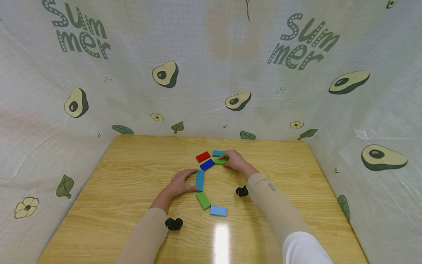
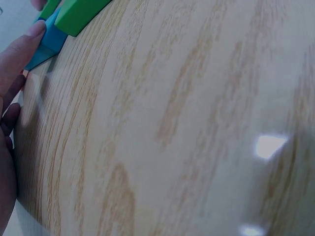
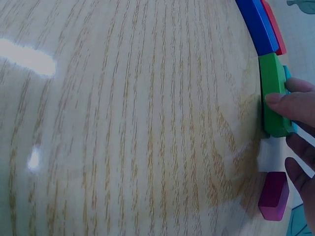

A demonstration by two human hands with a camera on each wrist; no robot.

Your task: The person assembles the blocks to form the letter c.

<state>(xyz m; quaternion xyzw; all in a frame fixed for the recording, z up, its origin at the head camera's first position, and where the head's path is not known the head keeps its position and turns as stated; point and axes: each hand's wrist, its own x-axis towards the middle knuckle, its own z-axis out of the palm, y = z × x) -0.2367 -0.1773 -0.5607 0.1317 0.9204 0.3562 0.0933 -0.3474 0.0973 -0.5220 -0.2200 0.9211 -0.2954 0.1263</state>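
Note:
In the head view, my left hand [image 1: 179,183] spans a long blue block [image 1: 199,180], fingertips at its far end and thumb at its near end. The left wrist view has that thumb against the end of the blue block [image 2: 53,42], beside a green block [image 2: 81,14]. My right hand [image 1: 234,160] pinches another green block [image 1: 220,161], its thumb on the near side in the right wrist view. Right behind this green block [image 3: 273,98] lies a teal block [image 1: 218,153]. A dark blue block [image 1: 207,164] and a red block [image 1: 203,157] lie just left of it.
A green block [image 1: 203,200] and a light blue block [image 1: 218,211] continue the curved row toward the front of the wooden table [image 1: 132,176]. In the right wrist view a magenta block [image 3: 274,196] lies beside the right fingers. Patterned cloth [image 1: 197,44] encloses the table's back and sides.

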